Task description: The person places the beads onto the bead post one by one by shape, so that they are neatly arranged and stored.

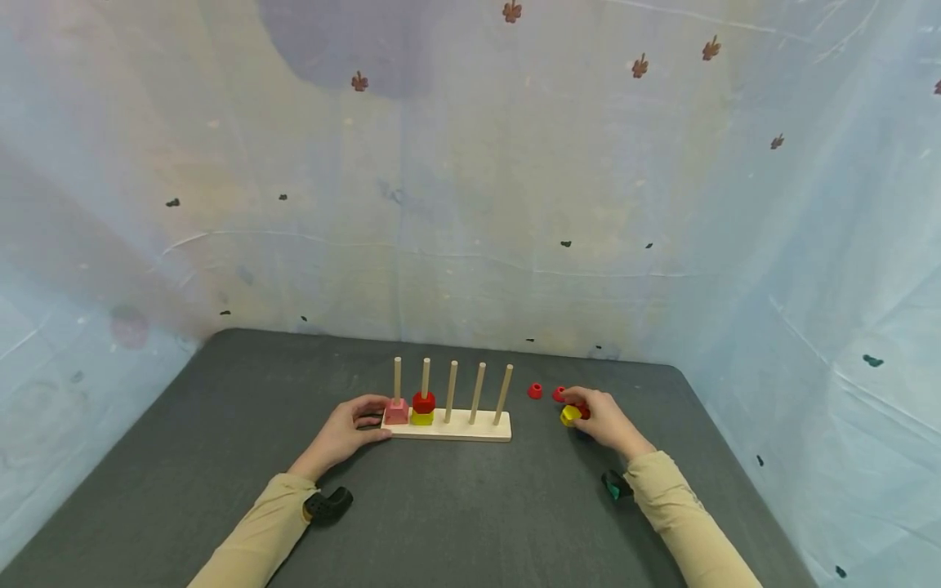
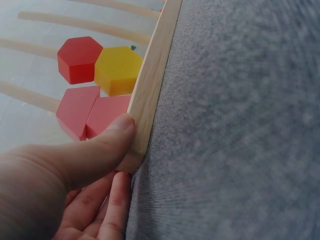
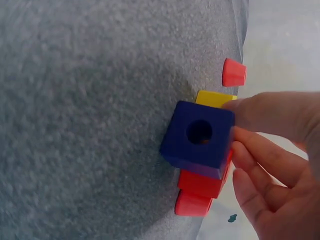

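My left hand (image 1: 345,433) grips the left end of a pale wooden peg board (image 1: 478,431), thumb on its front edge. Two pink blocks (image 2: 77,112) sit on the end peg beside the thumb. A yellow hexagonal block (image 2: 118,70) and a red hexagonal block (image 2: 79,60) are stacked on the neighbouring peg. Right of the board, my right hand (image 1: 606,425) pinches a yellow block (image 1: 569,416), thumb against it. In the right wrist view a dark blue cube (image 3: 185,155) with a round hole hides the fingertips. Beyond it is a red block (image 3: 200,184).
Bare upright pegs (image 1: 475,394) stand along the rest of the board. A small red tapered piece (image 1: 535,391) lies between the board and the right hand, with another red piece (image 1: 559,394) by the fingertips. Patterned sheeting (image 1: 470,204) rises behind the dark table (image 1: 456,514).
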`<action>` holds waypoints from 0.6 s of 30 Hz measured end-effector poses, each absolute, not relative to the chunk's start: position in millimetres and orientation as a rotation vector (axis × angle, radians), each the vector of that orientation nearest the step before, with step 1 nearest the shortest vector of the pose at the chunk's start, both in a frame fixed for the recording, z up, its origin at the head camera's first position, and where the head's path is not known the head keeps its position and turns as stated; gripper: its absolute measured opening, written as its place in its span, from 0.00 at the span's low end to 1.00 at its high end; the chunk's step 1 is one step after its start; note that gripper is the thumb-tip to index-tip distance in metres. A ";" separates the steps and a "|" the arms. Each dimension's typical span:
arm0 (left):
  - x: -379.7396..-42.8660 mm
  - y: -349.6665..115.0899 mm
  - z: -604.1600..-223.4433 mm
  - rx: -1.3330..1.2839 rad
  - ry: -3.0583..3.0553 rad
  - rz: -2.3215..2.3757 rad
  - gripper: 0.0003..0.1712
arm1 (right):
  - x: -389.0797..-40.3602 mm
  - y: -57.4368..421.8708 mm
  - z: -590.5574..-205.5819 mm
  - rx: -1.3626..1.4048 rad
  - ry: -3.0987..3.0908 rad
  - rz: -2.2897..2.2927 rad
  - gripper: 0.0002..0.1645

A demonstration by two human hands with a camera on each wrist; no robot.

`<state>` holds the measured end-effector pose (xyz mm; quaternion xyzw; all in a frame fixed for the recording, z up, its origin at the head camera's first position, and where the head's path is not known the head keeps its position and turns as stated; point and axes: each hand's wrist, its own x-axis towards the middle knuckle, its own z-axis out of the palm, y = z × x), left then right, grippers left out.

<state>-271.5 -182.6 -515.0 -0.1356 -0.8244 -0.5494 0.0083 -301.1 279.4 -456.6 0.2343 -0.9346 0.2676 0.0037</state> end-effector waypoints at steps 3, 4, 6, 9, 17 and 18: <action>-271.3 -182.2 -514.7 -0.433 -2.576 -1.714 0.32 | -301.5 279.7 -455.7 0.740 -2.941 0.826 0.26; -271.2 -182.2 -514.5 -0.435 -2.576 -1.713 0.32 | -301.0 279.4 -455.1 0.743 -2.942 0.819 0.26; -271.0 -182.1 -514.1 -0.434 -2.576 -1.714 0.32 | -301.2 279.0 -455.3 0.745 -2.939 0.808 0.25; -270.1 -182.0 -513.4 -0.447 -2.573 -1.709 0.32 | -300.2 278.0 -455.4 0.767 -2.908 0.776 0.24; -269.2 -181.7 -513.9 -0.469 -2.559 -1.710 0.31 | -297.8 275.5 -457.6 0.809 -2.836 0.761 0.25; -269.1 -181.5 -513.8 -0.465 -2.558 -1.711 0.31 | -297.4 274.9 -457.9 0.816 -2.829 0.767 0.25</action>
